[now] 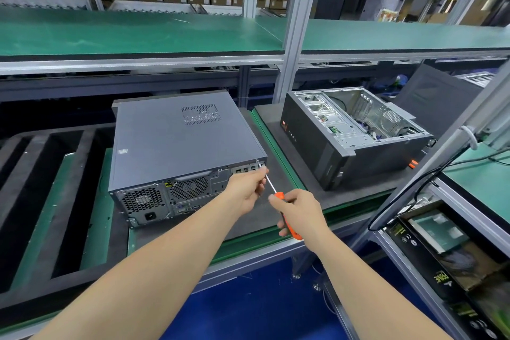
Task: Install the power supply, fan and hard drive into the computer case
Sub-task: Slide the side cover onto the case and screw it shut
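Closed grey computer case (176,141) lies on its side on the dark mat of the bench (278,232), rear panel facing me, side cover on. PSU grille (140,199) with its power socket sits at the lower left of the rear, round fan grille (190,188) just to its right.

Screwdriver (278,201) tip sits at the upper right rear corner of the case, at the cover edge. My left hand (248,190) is pinched closed around the metal shaft near the tip. My right hand (299,210) is wrapped tight around the orange handle, shaft angled up and left toward the corner.

Second case (353,132) sits to the right on the same bench, well apart, cover off, bare metal bays and some cables visible inside. A loose dark side panel (438,96) leans behind it.

Far right: open cardboard box (452,251) with printed packaging on a side shelf. Black cable (408,193) hangs down beside a slanted frame rail. Green shelf (138,33) runs above the bench.
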Demonstrator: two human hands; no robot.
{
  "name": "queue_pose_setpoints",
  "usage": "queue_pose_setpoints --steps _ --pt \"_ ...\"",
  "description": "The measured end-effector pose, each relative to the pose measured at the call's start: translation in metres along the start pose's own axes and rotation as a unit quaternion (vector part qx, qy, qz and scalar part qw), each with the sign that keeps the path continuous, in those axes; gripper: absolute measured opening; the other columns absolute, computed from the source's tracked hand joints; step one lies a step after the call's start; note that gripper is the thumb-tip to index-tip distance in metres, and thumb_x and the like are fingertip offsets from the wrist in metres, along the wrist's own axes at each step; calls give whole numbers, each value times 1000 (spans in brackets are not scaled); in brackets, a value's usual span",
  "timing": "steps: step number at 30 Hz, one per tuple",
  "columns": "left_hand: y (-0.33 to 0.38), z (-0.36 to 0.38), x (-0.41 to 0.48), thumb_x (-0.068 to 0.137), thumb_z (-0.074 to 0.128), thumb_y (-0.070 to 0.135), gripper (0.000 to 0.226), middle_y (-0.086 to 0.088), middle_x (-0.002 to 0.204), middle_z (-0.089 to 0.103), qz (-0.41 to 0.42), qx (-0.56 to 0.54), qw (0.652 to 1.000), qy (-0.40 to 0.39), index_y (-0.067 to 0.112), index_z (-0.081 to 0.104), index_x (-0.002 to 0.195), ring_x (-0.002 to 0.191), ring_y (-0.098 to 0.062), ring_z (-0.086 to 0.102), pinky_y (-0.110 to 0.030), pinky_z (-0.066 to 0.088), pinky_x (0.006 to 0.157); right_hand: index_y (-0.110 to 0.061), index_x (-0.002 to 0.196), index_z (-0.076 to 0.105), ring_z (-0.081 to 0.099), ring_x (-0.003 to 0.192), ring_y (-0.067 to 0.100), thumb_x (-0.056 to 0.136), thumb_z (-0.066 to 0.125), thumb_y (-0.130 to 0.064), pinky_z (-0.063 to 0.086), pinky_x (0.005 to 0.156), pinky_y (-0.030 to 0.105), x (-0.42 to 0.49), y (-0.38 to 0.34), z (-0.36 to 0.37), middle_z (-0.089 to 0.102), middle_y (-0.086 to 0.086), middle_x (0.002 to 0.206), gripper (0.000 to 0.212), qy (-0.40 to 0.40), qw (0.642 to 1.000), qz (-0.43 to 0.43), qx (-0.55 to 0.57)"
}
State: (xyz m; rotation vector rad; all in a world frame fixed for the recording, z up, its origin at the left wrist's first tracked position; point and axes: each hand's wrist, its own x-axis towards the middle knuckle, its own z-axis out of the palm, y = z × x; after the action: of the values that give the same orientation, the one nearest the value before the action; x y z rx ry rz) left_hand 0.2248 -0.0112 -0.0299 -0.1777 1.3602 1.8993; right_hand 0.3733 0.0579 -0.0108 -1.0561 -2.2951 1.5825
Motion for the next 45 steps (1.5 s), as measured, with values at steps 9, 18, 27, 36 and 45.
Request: queue_pose_setpoints --steps 9,18,27,36,45 --pt "1 0 1 94 72 14 12 0 67 62 -2 6 1000 -10 5 75 87 62 -6 54 -15 49 55 -18 98 64 67 52 15 91 70 -53 61 51 37 -4 4 3 73 5 78 37 60 998 2 -10" --pt "2 -1 2 96 70 15 14 0 66 58 -15 10 999 -33 4 72 86 61 -6 52 -15 45 55 -17 96 65 67 49 14 94 67 -53 62 50 36 -5 2 7 73 4 71 36 63 998 8 7" --pt "1 -1 3 95 71 14 12 0 66 61 -22 -5 999 -32 4 72 87 62 -6 53 -15 47 54 -15 91 69 62 46 10 101 56 -50 55 49 29 -4 5 8 73 1 68 38 79 997 6 -11" --pt "1 -1 5 86 80 17 19 0 66 63 -31 -8 999 -15 4 71 96 58 -7 55 -17 48 55 -18 90 69 67 58 11 103 49 -54 59 47 28 -5 2 8 73 0 72 44 84 996 10 -42" --pt "-4 -9 4 87 79 15 18 -7 75 72 -28 -30 999 -11 4 72 100 62 -12 66 -21 55 56 -19 91 70 65 49 9 104 52 -49 59 51 31 -5 -3 11 73 -1 74 37 78 996 5 -39"
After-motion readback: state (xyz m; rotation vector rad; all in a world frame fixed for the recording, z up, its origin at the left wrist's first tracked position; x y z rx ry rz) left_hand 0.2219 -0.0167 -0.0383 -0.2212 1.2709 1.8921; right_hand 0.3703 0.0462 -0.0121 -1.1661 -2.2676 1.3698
